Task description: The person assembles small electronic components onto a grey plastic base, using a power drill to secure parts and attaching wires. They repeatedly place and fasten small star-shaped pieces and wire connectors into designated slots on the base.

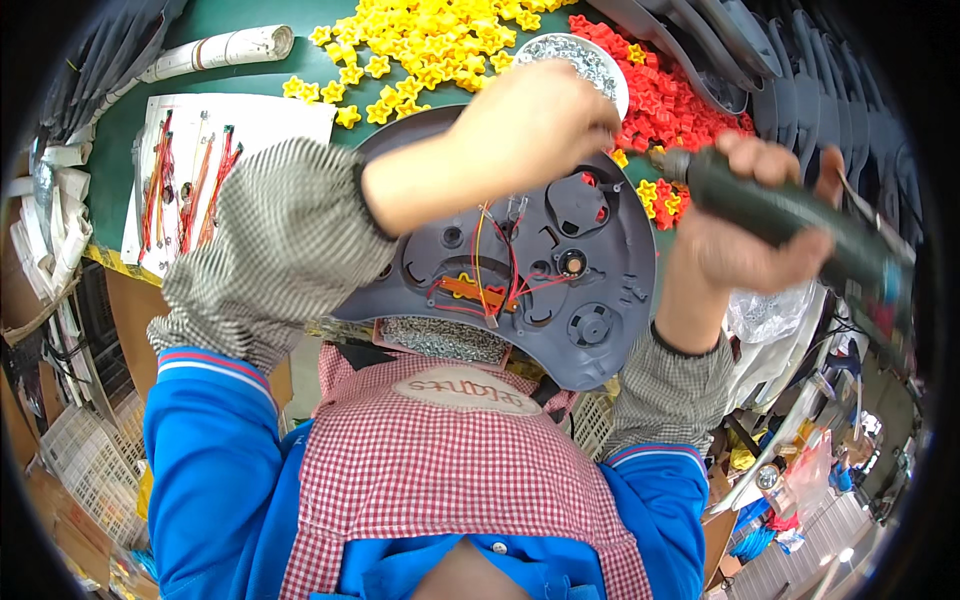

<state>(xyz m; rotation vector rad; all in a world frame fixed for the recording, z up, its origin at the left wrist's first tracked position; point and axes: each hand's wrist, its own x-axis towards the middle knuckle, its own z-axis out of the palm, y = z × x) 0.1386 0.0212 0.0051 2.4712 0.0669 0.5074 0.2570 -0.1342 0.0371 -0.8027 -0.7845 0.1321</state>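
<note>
My left hand (545,118) is over the near edge of a white bowl (622,98) of small silvery screws. Its fingers are curled together, and whatever they may hold is hidden. To the right, my right hand (745,235) grips a dark green electric screwdriver (790,212), somewhat blurred, its tip pointing left toward the bowl. Below my left forearm lies a grey plastic shell (420,255), its inner side up. Inside it are red and yellow wires, an orange strip (472,293), a small round part (573,263) and a few red pieces.
Yellow star-shaped pieces (430,50) and red pieces (665,100) are heaped on the green table. Wire bundles lie on a white sheet (270,115) at left. Grey shells (830,110) stack at far right. A tray of screws (445,340) sits at the table's near edge.
</note>
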